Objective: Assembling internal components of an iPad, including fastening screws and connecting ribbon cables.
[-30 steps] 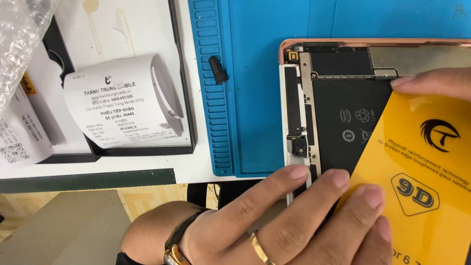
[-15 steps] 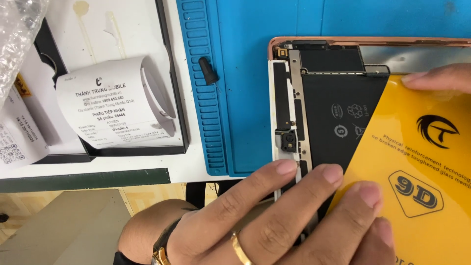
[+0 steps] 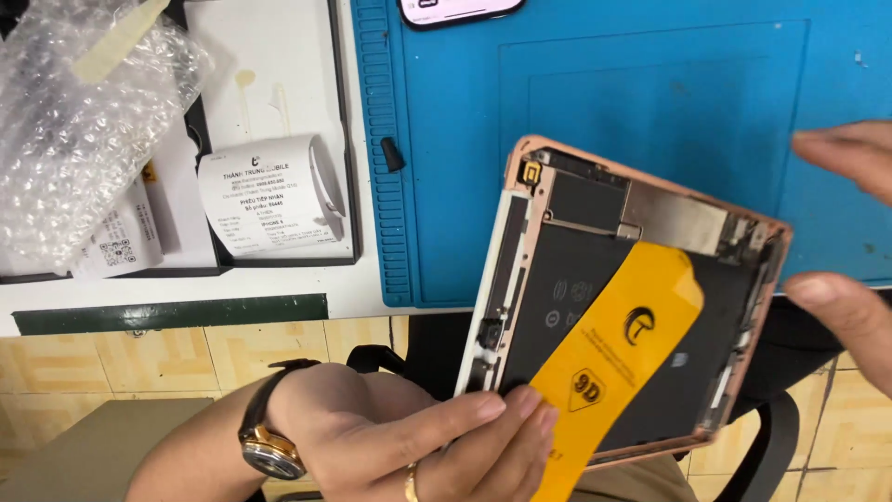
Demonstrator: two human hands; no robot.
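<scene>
My left hand [image 3: 418,442], with a wristwatch and a ring, grips the lower edge of an opened tablet shell [image 3: 595,270] with a rose-gold frame and holds it tilted above the table's front edge. Inside it show a black battery area and a metal shield. A curved yellow plastic card [image 3: 618,349] lies across the black part, its lower end pinned under my left fingers. My right hand [image 3: 850,242] is at the right edge with fingers spread, close to the shell's right side, holding nothing.
A blue repair mat [image 3: 576,84] covers the table. A small black piece [image 3: 392,154] lies on the mat's ridged left strip. Left of it a black tray [image 3: 279,74] holds a rolled paper receipt [image 3: 269,195] and bubble wrap [image 3: 84,121]. A phone [image 3: 460,9] lies at the top edge.
The tablet shell has been lifted off the mat and tilted toward me by my left hand. My right hand has let go of the yellow card and drawn back to the right.
</scene>
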